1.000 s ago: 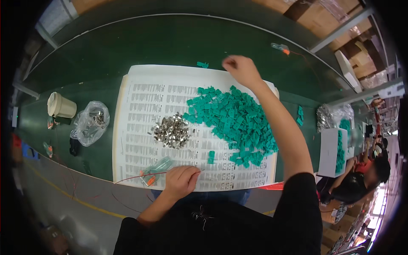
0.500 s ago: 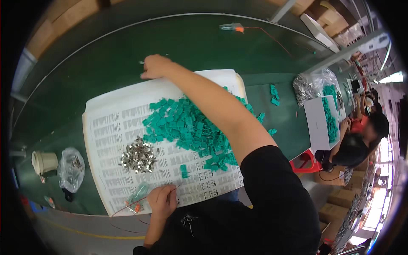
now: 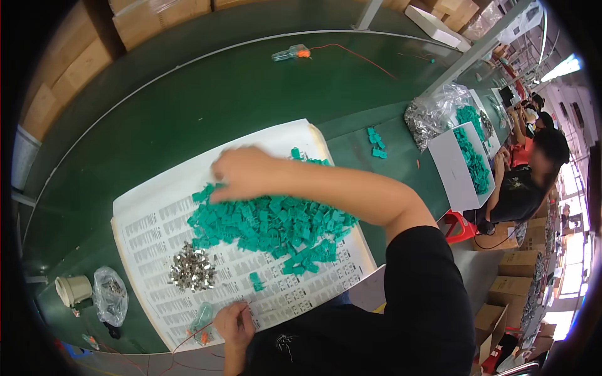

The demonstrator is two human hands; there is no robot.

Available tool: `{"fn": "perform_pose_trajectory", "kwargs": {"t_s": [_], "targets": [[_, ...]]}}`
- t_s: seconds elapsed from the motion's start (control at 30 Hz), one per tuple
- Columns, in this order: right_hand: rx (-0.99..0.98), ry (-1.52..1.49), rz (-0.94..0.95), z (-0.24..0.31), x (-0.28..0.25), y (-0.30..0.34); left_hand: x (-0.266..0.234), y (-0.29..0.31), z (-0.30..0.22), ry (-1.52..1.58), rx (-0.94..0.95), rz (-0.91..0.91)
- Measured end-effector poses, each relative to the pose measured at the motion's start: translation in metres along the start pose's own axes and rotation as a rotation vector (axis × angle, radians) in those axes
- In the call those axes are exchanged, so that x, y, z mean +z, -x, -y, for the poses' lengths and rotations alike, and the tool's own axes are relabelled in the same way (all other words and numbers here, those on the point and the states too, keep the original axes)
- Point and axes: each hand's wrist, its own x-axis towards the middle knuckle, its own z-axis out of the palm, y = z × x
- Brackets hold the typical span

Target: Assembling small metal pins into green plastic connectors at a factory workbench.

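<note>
A heap of small green plastic pieces (image 3: 269, 225) covers the middle of a printed paper sheet (image 3: 147, 235). My right hand (image 3: 241, 172) hangs over the heap's far left edge, its fingers smeared by motion; whether it holds anything is hidden. At the sheet's near edge my left hand (image 3: 235, 324) is closed in a pinch on a thin red wire (image 3: 191, 337). Beside that hand lies a clear tool with an orange part (image 3: 202, 319). A pile of shiny metal clips (image 3: 192, 268) sits to the left of the heap, and one green piece (image 3: 256, 281) lies apart between them.
Left on the green table stand a beige cup (image 3: 73, 291) and a clear bag (image 3: 110, 294). A similar clear and orange tool (image 3: 291, 53) lies at the far side. To the right are a bag of metal parts (image 3: 433, 119), a white box (image 3: 454, 172) and a seated co-worker (image 3: 527, 178).
My right hand has come back from the bare table beyond the sheet to the green heap. My left hand stays at the near edge. The whole view has shifted.
</note>
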Motion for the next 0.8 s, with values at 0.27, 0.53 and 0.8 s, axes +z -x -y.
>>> {"fn": "perform_pose_trajectory", "kwargs": {"t_s": [0.27,0.53,0.8], "targets": [[1.222,0.303,-0.683,-0.328,-0.111,0.102,0.004,-0.001,-0.003,-0.134,0.021,-0.005],[1.208,0.347,-0.545,-0.379,-0.109,0.117,0.009,0.000,-0.005,-0.213,-0.007,0.040],[0.584,0.250,-0.494,-0.211,-0.050,0.051,0.012,-0.002,-0.008,-0.246,0.085,-0.010]]}}
